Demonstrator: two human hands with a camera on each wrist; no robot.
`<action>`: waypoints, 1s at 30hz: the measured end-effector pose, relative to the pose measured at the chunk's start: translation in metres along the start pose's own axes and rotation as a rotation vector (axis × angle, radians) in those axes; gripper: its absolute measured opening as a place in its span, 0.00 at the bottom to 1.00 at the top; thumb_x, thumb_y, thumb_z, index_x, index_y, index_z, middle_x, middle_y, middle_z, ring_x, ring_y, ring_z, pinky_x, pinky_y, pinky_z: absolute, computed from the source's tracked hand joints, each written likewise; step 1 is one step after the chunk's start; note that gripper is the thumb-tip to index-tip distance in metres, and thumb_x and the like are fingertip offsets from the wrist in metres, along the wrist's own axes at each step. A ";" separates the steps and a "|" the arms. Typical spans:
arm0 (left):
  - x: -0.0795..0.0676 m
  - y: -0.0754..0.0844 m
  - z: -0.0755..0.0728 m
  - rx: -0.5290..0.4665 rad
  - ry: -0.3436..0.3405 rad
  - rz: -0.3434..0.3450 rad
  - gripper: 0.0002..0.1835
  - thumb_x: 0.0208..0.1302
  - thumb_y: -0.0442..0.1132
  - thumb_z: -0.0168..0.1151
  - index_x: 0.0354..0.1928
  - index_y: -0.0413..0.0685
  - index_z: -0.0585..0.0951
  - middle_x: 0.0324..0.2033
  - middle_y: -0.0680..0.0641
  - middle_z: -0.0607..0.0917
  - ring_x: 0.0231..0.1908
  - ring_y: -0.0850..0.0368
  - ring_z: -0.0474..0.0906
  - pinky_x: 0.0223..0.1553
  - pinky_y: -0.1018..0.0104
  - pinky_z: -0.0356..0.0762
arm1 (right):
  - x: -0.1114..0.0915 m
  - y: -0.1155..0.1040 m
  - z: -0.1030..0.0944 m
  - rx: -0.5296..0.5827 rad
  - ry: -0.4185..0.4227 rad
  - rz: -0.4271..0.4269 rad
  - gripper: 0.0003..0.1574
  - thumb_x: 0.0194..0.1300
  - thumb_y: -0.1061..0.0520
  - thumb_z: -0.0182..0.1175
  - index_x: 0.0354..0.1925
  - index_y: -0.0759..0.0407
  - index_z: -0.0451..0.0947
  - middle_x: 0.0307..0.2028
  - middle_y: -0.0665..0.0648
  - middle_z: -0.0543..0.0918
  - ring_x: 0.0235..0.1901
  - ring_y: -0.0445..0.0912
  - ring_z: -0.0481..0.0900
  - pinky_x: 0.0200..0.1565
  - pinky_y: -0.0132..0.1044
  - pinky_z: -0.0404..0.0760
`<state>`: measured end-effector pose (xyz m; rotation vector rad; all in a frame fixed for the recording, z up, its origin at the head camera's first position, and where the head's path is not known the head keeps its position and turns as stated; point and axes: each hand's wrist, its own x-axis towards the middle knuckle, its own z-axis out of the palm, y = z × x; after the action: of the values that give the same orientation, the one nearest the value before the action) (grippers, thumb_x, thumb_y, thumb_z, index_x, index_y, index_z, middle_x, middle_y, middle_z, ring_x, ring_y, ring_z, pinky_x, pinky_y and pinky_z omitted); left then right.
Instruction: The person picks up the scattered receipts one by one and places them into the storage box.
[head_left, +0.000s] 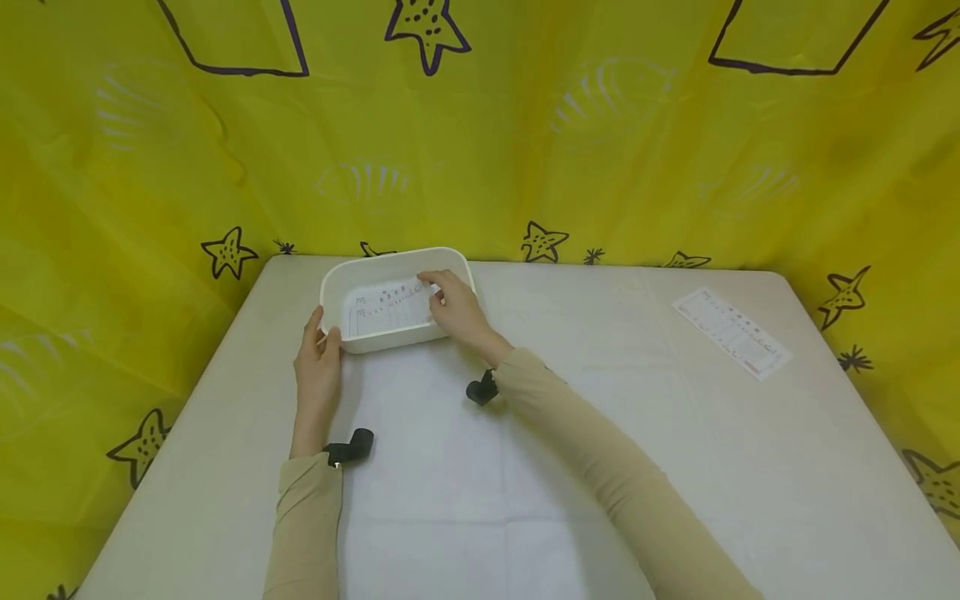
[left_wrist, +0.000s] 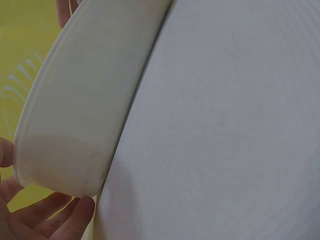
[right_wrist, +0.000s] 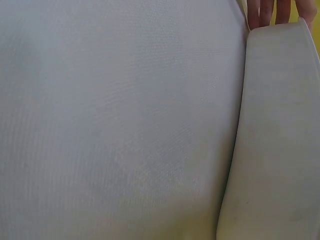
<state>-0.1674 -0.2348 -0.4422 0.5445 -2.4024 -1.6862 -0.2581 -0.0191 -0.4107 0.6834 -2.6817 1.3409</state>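
Note:
A white, shallow rectangular plastic tub [head_left: 382,342] stands toward the back left of the table. My left hand [head_left: 318,362] holds its near left corner, with the fingers [left_wrist: 55,212] against the outer wall. Inside the tub lies a white printed paper slip [head_left: 390,310] with small dark and reddish marks. My right hand [head_left: 459,312] reaches over the tub's right wall, its bent fingers at the slip's right end. I cannot tell whether they pinch the paper. The right wrist view does not show the right hand.
A second printed slip [head_left: 733,333] lies slantwise on the white tablecloth [head_left: 465,483] at the back right. Behind the table hangs a yellow curtain [head_left: 495,158] with drawn stars and shells. Black wrist-worn devices [head_left: 352,447] show at both cuffs.

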 end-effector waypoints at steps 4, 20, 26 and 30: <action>0.000 0.000 0.000 0.000 0.000 0.002 0.29 0.73 0.56 0.42 0.73 0.76 0.52 0.74 0.47 0.57 0.71 0.47 0.60 0.71 0.49 0.56 | 0.000 0.002 -0.005 -0.043 -0.031 0.044 0.27 0.66 0.64 0.50 0.64 0.58 0.69 0.57 0.59 0.77 0.44 0.49 0.80 0.48 0.39 0.78; 0.000 -0.001 -0.001 -0.003 -0.009 -0.019 0.28 0.73 0.57 0.41 0.73 0.79 0.51 0.74 0.46 0.56 0.71 0.47 0.59 0.71 0.49 0.56 | -0.010 0.015 -0.020 -0.032 0.071 0.029 0.23 0.66 0.66 0.47 0.58 0.61 0.74 0.53 0.60 0.80 0.48 0.50 0.76 0.53 0.41 0.74; 0.001 -0.001 0.000 -0.004 -0.013 -0.023 0.28 0.73 0.57 0.41 0.73 0.79 0.51 0.75 0.47 0.55 0.72 0.47 0.58 0.72 0.49 0.55 | -0.019 0.020 -0.032 0.019 0.108 0.042 0.21 0.66 0.66 0.48 0.56 0.61 0.75 0.52 0.59 0.80 0.48 0.50 0.76 0.54 0.44 0.73; 0.001 -0.001 0.000 -0.009 -0.009 -0.021 0.28 0.73 0.56 0.41 0.73 0.78 0.51 0.75 0.47 0.56 0.72 0.47 0.58 0.72 0.49 0.55 | -0.025 0.026 -0.043 0.029 0.125 0.030 0.21 0.66 0.66 0.49 0.56 0.61 0.75 0.52 0.60 0.80 0.48 0.52 0.77 0.55 0.47 0.73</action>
<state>-0.1679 -0.2354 -0.4431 0.5640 -2.4030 -1.7106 -0.2522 0.0371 -0.4102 0.5438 -2.5898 1.3832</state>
